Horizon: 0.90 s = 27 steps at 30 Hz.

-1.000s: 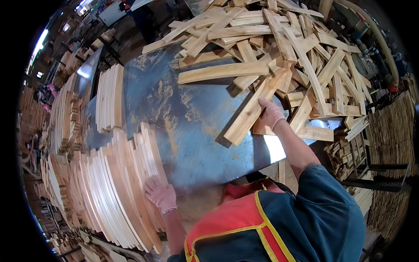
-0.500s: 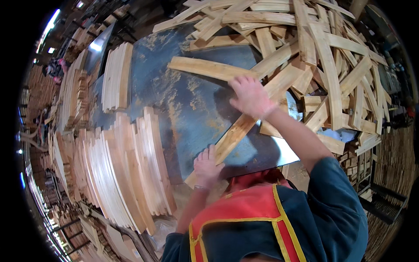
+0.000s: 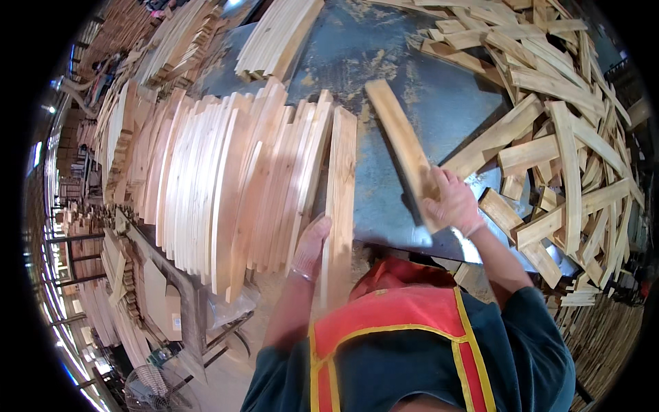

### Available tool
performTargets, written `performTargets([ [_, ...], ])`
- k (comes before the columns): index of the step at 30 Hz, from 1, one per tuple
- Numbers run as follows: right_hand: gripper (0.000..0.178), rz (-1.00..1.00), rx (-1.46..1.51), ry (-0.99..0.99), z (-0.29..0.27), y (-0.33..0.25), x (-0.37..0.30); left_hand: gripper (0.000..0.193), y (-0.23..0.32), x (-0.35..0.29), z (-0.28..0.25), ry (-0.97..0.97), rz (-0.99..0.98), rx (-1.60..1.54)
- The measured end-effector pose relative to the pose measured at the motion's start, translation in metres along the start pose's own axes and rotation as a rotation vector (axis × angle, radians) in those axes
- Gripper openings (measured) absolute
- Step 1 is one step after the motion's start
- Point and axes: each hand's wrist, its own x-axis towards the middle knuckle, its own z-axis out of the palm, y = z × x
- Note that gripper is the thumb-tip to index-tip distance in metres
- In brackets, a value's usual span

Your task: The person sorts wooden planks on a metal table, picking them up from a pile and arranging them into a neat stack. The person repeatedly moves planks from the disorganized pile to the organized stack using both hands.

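My left hand (image 3: 312, 247) is closed at the near end of a pale wooden board (image 3: 341, 165), gripping its left side; some of the fingers are hidden. This board lies lengthwise away from me, beside the right end of a row of boards (image 3: 226, 158) standing packed on edge. To the right, my right hand (image 3: 454, 202) grips the near end of another wooden board (image 3: 398, 127), with fingers over its edge. That board slants away to the far left above the blue-grey metal tabletop (image 3: 371, 213).
A jumbled heap of loose boards (image 3: 566, 172) covers the table's right side. Another neat stack of boards (image 3: 281, 34) stands at the far left. Sawdust (image 3: 364, 62) streaks the tabletop. A wire fan (image 3: 151, 388) sits low at the left.
My view has swung left. My left hand has brought its board beside the row of boards. My right hand now grips the board that lay slanted on the table, turned to point away.
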Motion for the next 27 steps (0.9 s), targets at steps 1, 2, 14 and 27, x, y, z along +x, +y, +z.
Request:
performTargets([
  [1,0.073,0.059,0.232,-0.086,0.004,-0.022,-0.011,0.056,0.005,0.004,0.007,-0.078,0.004,-0.089],
  [2,0.073,0.129,0.466,-0.166,0.010,-0.042,-0.024,0.056,0.011,0.009,0.016,-0.165,0.000,-0.172],
  [14,0.069,0.087,1.014,0.012,-0.045,-0.038,-0.020,0.070,0.004,0.072,0.046,-0.141,0.251,0.640],
  [27,0.097,0.627,-0.368,0.255,-0.140,0.244,-0.019,0.102,-0.065,0.111,0.185,0.249,0.417,1.936],
])
